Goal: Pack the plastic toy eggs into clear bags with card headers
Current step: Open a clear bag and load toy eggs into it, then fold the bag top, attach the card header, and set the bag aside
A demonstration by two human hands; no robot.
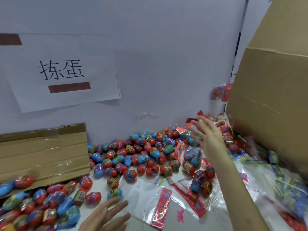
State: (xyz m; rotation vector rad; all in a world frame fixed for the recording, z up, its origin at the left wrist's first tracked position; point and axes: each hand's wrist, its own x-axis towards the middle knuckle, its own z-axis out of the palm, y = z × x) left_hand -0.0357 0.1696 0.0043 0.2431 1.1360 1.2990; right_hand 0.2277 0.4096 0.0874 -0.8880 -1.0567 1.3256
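Left hand (106, 215) lies flat, grip slack, fingertips at an empty clear bag (146, 197). Right hand (208, 135) hangs spread, holding nothing, over packed bags (191, 155) beside the cardboard box (270, 97). Loose toy eggs (133, 155) crowd the worktop (175, 220) against the wall.

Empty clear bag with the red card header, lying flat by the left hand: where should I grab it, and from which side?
Probably pinch the red card header of the empty clear plastic bag, coming in from the bag's right, where that stiff strip lies. The film lies flat with little to catch, and the open left hand is at its left edge.
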